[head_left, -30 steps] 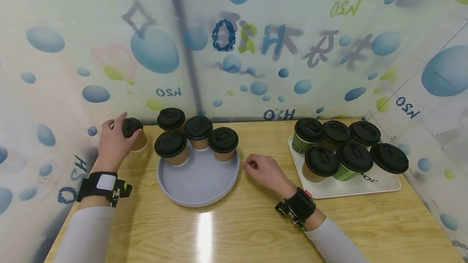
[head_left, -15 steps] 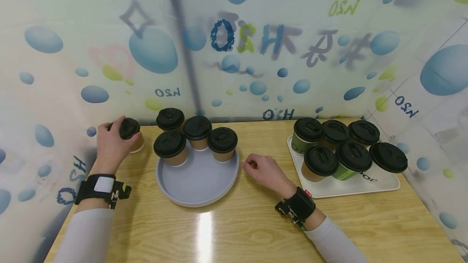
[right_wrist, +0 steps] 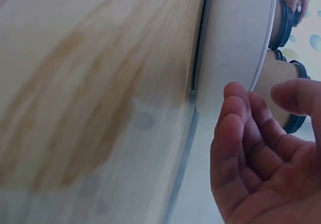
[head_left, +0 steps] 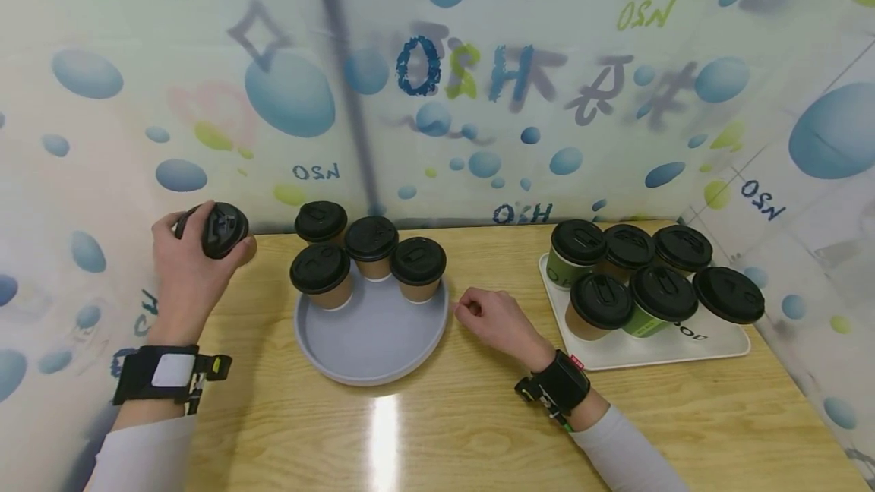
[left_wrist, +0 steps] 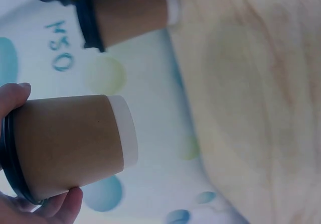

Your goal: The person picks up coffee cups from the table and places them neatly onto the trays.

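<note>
My left hand grips a brown paper coffee cup by its black lid, thumb and fingers around the rim. In the left wrist view the cup's white base hangs clear of the wooden table. Left of centre, a round grey-blue tray bears several similar lidded brown cups, among them a front-left cup and a right-hand cup. Beside that tray's right edge rests my right hand. Its fingers are loosely curled with nothing in them, as the right wrist view also shows.
A white rectangular tray on the right holds several black-lidded cups, some green, some brown. A patterned curtain rises behind the wooden table and along its left and right sides.
My left hand has lifted the cup off the table at the left and moved it leftward and up, tilting it. The right hand and both trays have stayed still.
</note>
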`<state>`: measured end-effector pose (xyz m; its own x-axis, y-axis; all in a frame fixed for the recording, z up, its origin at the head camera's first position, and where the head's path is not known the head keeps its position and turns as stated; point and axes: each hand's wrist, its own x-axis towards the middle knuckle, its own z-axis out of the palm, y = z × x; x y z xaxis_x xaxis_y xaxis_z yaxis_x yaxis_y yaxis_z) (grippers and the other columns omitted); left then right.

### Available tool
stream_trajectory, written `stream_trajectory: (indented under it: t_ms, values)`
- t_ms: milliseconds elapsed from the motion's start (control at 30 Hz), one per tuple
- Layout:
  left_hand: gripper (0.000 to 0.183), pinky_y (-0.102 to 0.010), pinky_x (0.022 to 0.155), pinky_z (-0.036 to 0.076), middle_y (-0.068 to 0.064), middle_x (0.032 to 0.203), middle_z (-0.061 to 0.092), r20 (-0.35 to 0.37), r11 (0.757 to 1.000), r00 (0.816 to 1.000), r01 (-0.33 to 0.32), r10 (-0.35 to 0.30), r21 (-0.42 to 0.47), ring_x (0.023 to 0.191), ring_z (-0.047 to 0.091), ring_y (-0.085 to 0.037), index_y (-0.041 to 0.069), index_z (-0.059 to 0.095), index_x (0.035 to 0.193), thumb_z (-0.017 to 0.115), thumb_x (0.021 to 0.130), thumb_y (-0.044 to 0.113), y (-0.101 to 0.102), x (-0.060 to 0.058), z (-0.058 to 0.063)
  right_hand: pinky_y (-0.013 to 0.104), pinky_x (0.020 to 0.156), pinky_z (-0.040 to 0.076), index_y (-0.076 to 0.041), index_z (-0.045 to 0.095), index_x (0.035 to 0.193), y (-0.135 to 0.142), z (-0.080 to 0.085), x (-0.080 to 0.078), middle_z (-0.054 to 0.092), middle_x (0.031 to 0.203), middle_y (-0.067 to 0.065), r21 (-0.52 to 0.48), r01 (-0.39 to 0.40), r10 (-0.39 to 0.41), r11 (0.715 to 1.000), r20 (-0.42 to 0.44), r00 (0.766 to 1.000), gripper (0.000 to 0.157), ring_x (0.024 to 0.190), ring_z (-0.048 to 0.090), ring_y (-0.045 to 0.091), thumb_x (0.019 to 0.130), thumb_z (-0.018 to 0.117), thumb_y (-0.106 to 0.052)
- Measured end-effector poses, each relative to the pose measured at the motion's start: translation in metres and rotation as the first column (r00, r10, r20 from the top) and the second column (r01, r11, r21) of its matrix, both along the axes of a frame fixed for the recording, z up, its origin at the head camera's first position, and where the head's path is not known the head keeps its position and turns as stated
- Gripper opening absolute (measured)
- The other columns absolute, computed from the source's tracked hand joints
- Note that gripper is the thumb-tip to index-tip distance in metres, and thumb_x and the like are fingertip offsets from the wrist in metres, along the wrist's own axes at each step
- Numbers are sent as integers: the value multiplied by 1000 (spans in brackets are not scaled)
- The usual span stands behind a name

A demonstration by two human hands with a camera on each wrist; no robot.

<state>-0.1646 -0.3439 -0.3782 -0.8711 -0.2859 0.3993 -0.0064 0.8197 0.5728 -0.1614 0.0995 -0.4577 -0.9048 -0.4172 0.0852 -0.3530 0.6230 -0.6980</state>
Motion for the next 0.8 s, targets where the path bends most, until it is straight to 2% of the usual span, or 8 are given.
stream_trajectory:
  t_ms: [133, 233, 367, 600, 800]
  values:
    - [78, -68, 104, 39, -28, 151, 29, -118, 999, 993, 24, -27, -29, 134, 39, -50, 15, 48, 155, 84, 87, 27, 10, 6, 12, 25, 53, 37, -17, 70, 88, 0, 0, 0, 57, 70, -9, -4, 0, 0, 1000, 3, 1000, 17, 54, 47, 7, 103, 63, -22]
    - [79, -69, 106, 39, -28, 151, 32, -195, 998, 979, 43, -52, -54, 134, 40, -51, 16, 51, 153, 88, 83, 23, 17, 10, 20, 25, 53, 37, -17, 70, 89, 0, 0, -1, 57, 70, -9, -3, 0, 0, 1000, 2, 1000, 16, 55, 47, 7, 102, 63, -22]
    - [82, -69, 105, 39, -28, 151, 33, -263, 994, 960, 77, -95, -77, 134, 42, -51, 18, 53, 152, 91, 80, 20, 29, 16, 31, 24, 54, 37, -17, 70, 89, 0, 1, 0, 57, 70, -9, 6, 6, -6, 1000, 1, 1000, 15, 55, 47, 7, 102, 64, -22]
    - [85, -69, 103, 42, -31, 148, 35, -336, 980, 925, 136, -178, -146, 132, 44, -52, 18, 55, 151, 94, 76, 16, 50, 29, 48, 25, 55, 38, -17, 71, 88, 0, 0, 0, 57, 71, -9, 9, 8, -7, 1000, -5, 1000, 16, 56, 47, 7, 102, 64, -21]
    - [88, -69, 96, 46, -30, 148, 37, -358, 967, 905, 169, -229, -191, 126, 48, -52, 17, 55, 150, 96, 72, 13, 68, 40, 56, 25, 55, 38, -17, 71, 88, 0, -1, -1, 57, 70, -9, 9, 15, -15, 1000, -1, 1000, 15, 56, 47, 8, 102, 64, -21]
